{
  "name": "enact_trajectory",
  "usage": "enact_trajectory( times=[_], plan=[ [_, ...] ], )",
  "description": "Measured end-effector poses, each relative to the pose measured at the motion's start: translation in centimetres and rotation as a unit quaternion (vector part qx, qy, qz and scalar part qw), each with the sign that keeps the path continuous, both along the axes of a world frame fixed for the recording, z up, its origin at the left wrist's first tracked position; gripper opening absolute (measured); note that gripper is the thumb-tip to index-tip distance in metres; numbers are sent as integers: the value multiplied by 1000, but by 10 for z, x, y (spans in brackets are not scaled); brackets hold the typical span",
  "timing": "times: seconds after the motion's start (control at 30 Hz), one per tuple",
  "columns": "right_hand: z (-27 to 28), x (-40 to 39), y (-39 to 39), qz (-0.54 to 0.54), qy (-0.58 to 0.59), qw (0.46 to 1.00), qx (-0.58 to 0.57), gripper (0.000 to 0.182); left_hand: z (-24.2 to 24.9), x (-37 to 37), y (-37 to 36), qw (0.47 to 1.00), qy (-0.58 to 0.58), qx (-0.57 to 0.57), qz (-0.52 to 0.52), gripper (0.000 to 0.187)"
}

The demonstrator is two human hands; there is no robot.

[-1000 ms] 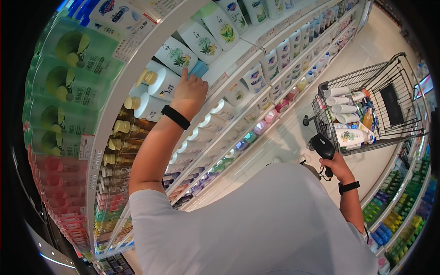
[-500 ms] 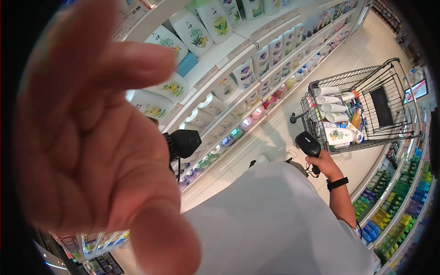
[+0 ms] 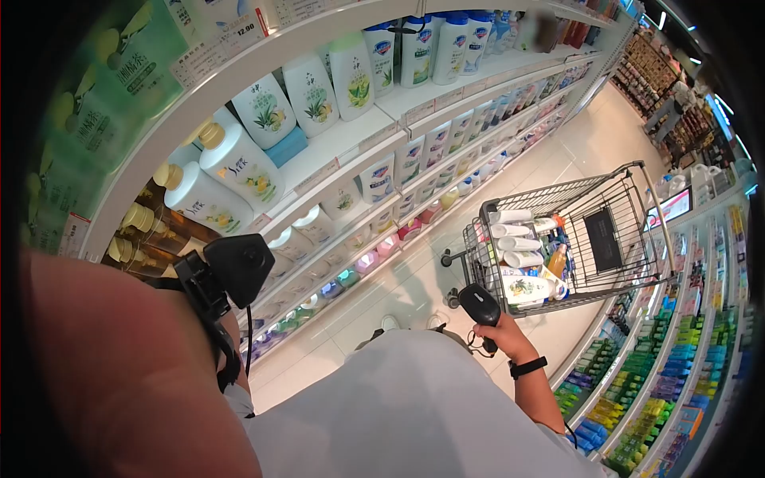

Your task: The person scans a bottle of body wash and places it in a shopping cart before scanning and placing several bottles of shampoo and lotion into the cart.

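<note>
My right hand (image 3: 507, 338) is closed around the handle of a black handheld scanner (image 3: 480, 304), beside the front of a wire shopping cart (image 3: 606, 239). White bottles (image 3: 516, 243) and an amber bottle (image 3: 557, 260) lie in the cart. My left hand (image 3: 127, 374) is a large blur at the lower left, very close to the camera; its fingers cannot be made out. Next to it, a black device (image 3: 237, 269) is strapped on the left arm. White pump bottles (image 3: 251, 171) stand on the shelf beyond.
Shelves of bottles (image 3: 454, 48) run along the left and top. Another shelf with green and yellow bottles (image 3: 637, 406) curves along the right. Pale floor tiles (image 3: 406, 287) lie between them. A person (image 3: 672, 107) is far off at the upper right.
My left hand has moved down and left; its spread fingers no longer show, uncovering the pump bottles. The view has shifted, so the cart and my right hand with the scanner appear further left and lower.
</note>
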State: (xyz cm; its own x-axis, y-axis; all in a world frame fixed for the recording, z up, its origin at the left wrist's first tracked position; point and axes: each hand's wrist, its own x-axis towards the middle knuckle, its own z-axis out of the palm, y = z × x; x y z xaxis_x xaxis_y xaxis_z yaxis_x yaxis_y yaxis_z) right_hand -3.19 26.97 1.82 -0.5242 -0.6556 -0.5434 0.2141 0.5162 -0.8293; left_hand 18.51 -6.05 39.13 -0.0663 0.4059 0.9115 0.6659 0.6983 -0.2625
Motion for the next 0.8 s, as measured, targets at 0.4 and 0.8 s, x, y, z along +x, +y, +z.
enact_trajectory(
  times=[0.4,0.8],
  plan=[
    [2,1,-9,26,-14,999,19,19,-4,5,5,1000,-3,5,27,72],
    [0,-1,-9,44,-41,997,45,43,-2,15,0,998,43,23,48,70]
  ],
)
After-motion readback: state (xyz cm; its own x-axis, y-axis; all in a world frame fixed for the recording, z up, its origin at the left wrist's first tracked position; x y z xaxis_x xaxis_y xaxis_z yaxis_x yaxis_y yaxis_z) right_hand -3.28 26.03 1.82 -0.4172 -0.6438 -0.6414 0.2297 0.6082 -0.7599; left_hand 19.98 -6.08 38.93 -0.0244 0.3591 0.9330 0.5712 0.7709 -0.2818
